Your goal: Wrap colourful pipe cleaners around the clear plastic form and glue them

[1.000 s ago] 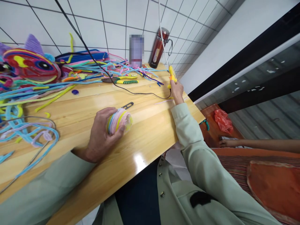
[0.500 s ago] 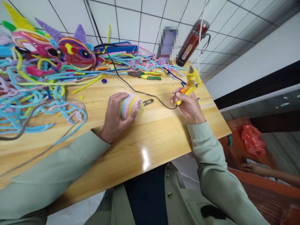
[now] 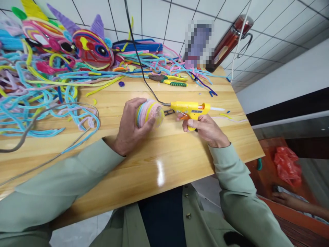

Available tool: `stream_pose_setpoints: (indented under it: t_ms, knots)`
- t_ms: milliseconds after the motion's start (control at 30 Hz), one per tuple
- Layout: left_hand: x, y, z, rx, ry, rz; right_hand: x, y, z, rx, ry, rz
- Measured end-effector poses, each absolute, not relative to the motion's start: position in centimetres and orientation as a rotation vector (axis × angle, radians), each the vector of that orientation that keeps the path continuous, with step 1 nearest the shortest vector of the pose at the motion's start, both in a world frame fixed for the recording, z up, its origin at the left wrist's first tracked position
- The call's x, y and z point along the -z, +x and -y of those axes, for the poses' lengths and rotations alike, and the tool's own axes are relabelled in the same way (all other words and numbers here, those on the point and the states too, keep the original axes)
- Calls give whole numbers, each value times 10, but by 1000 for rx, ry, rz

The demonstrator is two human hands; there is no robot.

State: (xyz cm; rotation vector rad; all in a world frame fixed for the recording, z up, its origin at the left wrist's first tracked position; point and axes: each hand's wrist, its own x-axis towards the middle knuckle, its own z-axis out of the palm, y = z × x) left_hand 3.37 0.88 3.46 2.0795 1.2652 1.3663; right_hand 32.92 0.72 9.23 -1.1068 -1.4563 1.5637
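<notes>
My left hand (image 3: 133, 125) is closed around a rounded piece wrapped in pastel pipe cleaners (image 3: 148, 113), with pink, yellow and blue bands; its right end looks clear and shiny. In my right hand (image 3: 205, 128) is a yellow glue gun (image 3: 190, 107), gripped by its handle. The gun lies level, its nozzle pointing left beside the wrapped piece, and a white glue stick (image 3: 217, 109) sticks out of its back. A dark wire stand (image 3: 169, 112) shows under the nozzle, partly hidden. Whether nozzle and piece touch I cannot tell.
Loose pipe cleaners (image 3: 43, 99) cover the table's left side, with two colourful masks (image 3: 94, 51) behind. Pliers (image 3: 168, 80) lie near the back. A red flask (image 3: 230, 43) stands at the back right; a black cord (image 3: 140, 61) hangs across. Another person's hand (image 3: 282, 199) is at lower right.
My right hand has turned the glue gun from nozzle-up to level and brought its nozzle leftward to the wrapped piece. My left hand keeps its hold; the view has shifted slightly.
</notes>
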Motion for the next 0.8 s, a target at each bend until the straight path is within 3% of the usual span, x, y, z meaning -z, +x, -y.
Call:
stream_pose_setpoints:
  t_ms: [800]
  knots:
    - [-26,33,-10,-1413,2127,-1149,-83,326,-5,-1692,-980,1505]
